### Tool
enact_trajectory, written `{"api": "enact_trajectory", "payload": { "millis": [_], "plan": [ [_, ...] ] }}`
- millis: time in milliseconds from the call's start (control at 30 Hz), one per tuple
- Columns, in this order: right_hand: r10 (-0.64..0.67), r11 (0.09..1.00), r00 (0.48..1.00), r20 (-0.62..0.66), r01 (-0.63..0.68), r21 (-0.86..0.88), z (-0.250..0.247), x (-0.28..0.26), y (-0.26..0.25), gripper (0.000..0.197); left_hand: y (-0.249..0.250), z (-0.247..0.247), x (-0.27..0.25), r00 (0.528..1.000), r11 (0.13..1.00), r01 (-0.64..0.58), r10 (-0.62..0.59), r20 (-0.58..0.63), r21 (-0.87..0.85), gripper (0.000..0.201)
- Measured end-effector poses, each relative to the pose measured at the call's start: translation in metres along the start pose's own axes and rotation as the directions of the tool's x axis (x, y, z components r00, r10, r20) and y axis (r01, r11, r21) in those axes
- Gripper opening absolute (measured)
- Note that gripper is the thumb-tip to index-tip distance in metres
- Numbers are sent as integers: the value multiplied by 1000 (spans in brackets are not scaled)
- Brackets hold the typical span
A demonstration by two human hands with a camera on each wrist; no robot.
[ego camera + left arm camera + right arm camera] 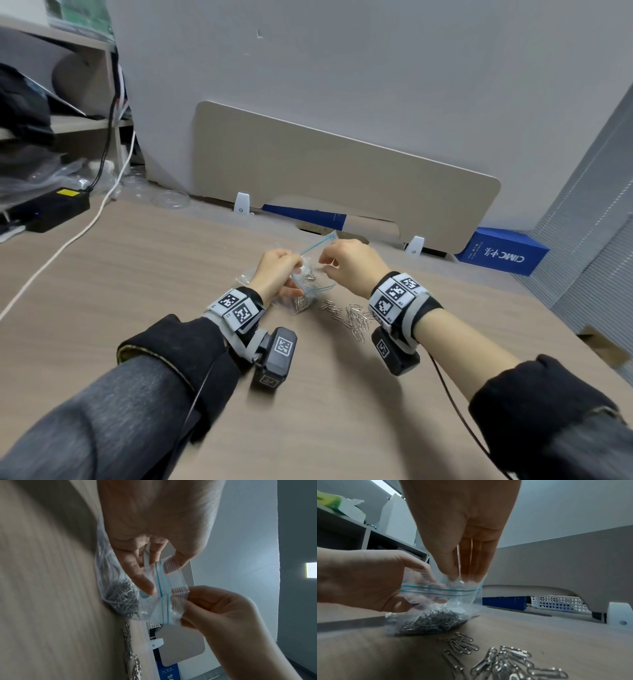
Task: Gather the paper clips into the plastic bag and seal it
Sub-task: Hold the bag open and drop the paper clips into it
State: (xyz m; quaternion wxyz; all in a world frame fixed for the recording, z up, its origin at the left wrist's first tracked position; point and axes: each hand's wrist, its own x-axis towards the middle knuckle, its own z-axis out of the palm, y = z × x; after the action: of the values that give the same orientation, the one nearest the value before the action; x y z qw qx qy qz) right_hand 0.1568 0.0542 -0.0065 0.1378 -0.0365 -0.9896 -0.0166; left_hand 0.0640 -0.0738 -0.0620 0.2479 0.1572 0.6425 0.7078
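Observation:
A clear plastic zip bag with a blue seal line stands on the wooden table, and a heap of silver paper clips lies in its bottom. My left hand pinches one side of the bag's lip. My right hand pinches the other side of the lip, seen close in the right wrist view. Between the two hands the mouth is spread apart. Several loose paper clips lie on the table just right of the bag, under my right wrist.
A beige divider panel runs along the table's back edge, with a blue box at its right end. A black power adapter and a white cable lie at the far left. A white perforated basket sits behind the divider.

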Motion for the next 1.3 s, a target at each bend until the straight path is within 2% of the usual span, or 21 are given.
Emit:
{"api": "enact_trajectory", "payload": {
  "millis": [67, 133, 200, 233, 267, 333, 400, 433, 500, 600, 667, 833, 967, 1100, 1300],
  "plan": [
    [18, 999, 1000, -13, -17, 45, 1, -2, 0, 21, 0, 0, 0, 1000, 1000, 7, -7, 0, -7, 21],
    [63, 992, 990, -123, -49, 117, 0, -7, 4, 21, 0, 0, 1, 1000, 1000, 14, -14, -6, -15, 17],
    [159, 979, 965, -211, -126, 160, -4, -12, 14, 20, 0, 0, 1, 1000, 1000, 19, -19, -12, -17, 21],
    [222, 969, 954, -200, -192, 156, -7, -15, 20, 21, 0, 1, 1, 1000, 1000, 21, -21, -14, -17, 24],
    [284, 954, 950, -132, -267, 136, -9, -17, 28, 21, 0, 1, 1, 1000, 1000, 20, -20, -15, -18, 26],
    [381, 918, 911, 158, -393, 53, -8, -24, 42, 30, 0, 0, 1, 1000, 1000, 17, -18, -15, -15, 27],
    [407, 889, 810, 423, -457, 19, 0, -34, 51, 52, 0, 0, 1, 1000, 1000, 15, -15, -16, -9, 27],
    [404, 875, 770, 493, -482, 36, 4, -40, 53, 61, 0, 0, 0, 1000, 1000, 13, -13, -15, -6, 27],
    [378, 868, 745, 550, -492, 70, 10, -48, 54, 75, 0, 0, 0, 1000, 1000, 12, -12, -13, -2, 27],
    [336, 898, 762, 554, -436, 56, 17, -52, 51, 85, -1, 1, 0, 1000, 1000, 17, -17, -11, -4, 27],
    [327, 921, 780, 533, -389, 5, 20, -50, 48, 85, -1, 0, 0, 1000, 1000, 17, -17, -13, -3, 27],
    [265, 951, 833, 486, -310, 13, 20, -47, 42, 45, -1, 0, 1, 1000, 1000, 23, -23, -12, -6, 28],
    [245, 950, 862, 443, -305, 67, 20, -48, 43, 26, -1, 0, 2, 1000, 1000, 30, -30, -8, -9, 29],
    [261, 946, 875, 407, -315, 70, 22, -46, 42, 16, -1, -1, 1, 1000, 1000, 23, -23, -8, -3, 29],
    [298, 940, 880, 370, -339, 48, 24, -41, 38, 11, -1, -1, 2, 1000, 1000, 18, -18, -9, 1, 29]
  ]
}}
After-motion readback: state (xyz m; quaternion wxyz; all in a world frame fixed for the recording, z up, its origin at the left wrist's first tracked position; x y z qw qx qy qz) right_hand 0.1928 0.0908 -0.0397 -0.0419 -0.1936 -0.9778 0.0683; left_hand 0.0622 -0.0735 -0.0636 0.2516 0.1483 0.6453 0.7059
